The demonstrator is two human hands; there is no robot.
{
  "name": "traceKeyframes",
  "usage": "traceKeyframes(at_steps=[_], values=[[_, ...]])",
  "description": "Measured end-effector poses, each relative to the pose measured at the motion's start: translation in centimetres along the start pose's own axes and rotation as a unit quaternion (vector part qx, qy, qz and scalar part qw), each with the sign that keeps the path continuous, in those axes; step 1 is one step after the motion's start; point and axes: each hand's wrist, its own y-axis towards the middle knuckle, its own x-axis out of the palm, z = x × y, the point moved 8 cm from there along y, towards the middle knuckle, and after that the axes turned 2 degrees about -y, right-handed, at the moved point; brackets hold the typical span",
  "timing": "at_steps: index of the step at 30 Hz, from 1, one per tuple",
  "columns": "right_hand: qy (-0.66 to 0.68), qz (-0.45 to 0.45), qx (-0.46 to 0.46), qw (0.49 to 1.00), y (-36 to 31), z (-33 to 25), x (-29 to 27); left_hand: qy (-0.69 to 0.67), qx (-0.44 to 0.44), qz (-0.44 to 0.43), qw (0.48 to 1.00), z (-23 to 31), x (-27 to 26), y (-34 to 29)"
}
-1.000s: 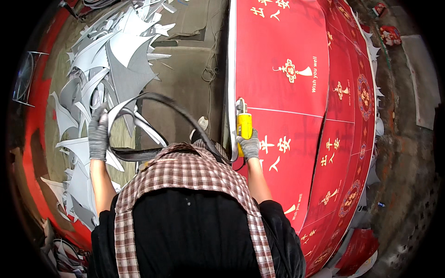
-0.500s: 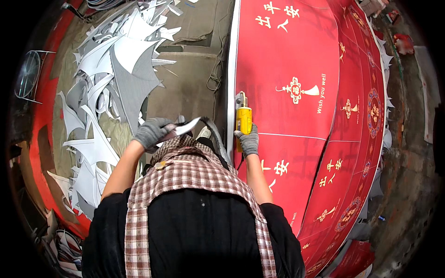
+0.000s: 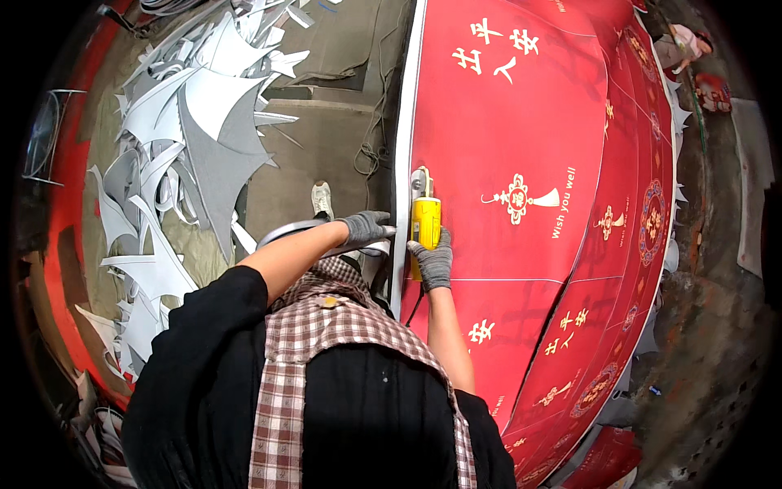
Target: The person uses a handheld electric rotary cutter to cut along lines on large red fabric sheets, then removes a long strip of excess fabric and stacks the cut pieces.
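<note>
A yellow handheld electric cutter stands on the red printed mat material, its round head by the white left edge. My right hand, in a grey glove, is wrapped round the lower part of its body. My left hand, gloved too, reaches across to the white edge, with its fingers closed around a white and grey strip. The strip curves back behind my left forearm, which hides part of it. Where the fingertips meet the edge is hard to make out.
Several white and grey offcuts lie heaped at left. A loose cord trails on the floor beside the mat stack. Another person is at the far right. A round wire-guarded fan stands far left.
My left hand has moved right with the strip, from my left side to the mat's edge. My right hand and the cutter have shifted slightly nearer. A person has come into sight at far right.
</note>
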Motion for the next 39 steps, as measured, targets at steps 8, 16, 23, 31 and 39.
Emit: traceKeyframes(at_steps=[8,16,23,31,39], values=[[0.015,0.001,0.031,0.999,4.2,-3.0,0.8,0.001,-0.013,-0.102,0.995,5.6,-2.7,-0.2],[-0.024,0.027,0.024,0.999,8.7,-8.7,1.5,0.090,0.055,-0.117,0.987,11.0,-13.2,-6.1],[-0.043,0.038,0.040,0.998,12.7,-12.3,2.7,0.120,0.127,-0.031,0.984,12.1,-23.0,-9.4],[-0.031,0.040,0.030,0.998,19.1,-15.0,4.2,0.029,0.133,0.124,0.983,13.8,-33.1,-12.8],[-0.098,0.045,0.006,0.994,25.7,-18.4,4.9,-0.148,0.137,0.224,0.954,17.8,-42.9,-13.3]])
